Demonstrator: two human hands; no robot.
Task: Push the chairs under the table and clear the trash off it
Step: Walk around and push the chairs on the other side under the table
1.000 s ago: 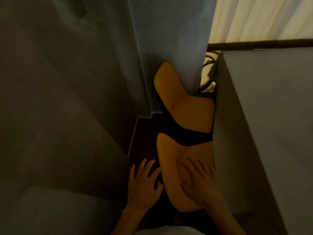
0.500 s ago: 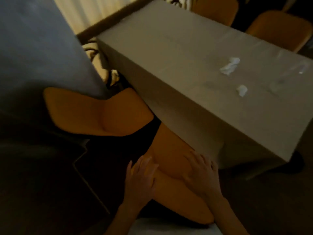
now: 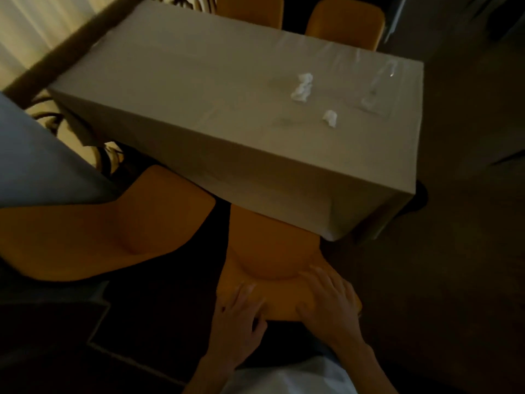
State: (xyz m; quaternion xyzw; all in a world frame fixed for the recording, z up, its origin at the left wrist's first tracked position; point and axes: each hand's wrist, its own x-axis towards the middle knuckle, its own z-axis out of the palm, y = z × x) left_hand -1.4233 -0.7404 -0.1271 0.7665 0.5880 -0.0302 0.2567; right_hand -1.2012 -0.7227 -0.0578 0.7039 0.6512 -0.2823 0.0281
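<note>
An orange chair (image 3: 270, 251) stands right in front of me, its seat partly under the grey-clothed table (image 3: 199, 81). My left hand (image 3: 238, 317) and my right hand (image 3: 329, 302) both rest on its backrest, fingers spread over the top edge. A second orange chair (image 3: 113, 223) stands to the left, turned at an angle and partly covered by a blue curtain. Two crumpled white tissues (image 3: 302, 87) (image 3: 330, 118) and a clear plastic wrapper (image 3: 379, 89) lie on the tabletop's right half.
Two more orange chairs (image 3: 345, 22) (image 3: 250, 8) stand at the table's far side. A blue curtain (image 3: 42, 155) hangs at the left, pale drapes (image 3: 31, 27) behind it. Dark floor (image 3: 468, 251) lies to the right of the table.
My view has swung right from the curtain corner to the table. Both hands have stayed on the near chair's backrest, and the chair sits closer in under the cloth.
</note>
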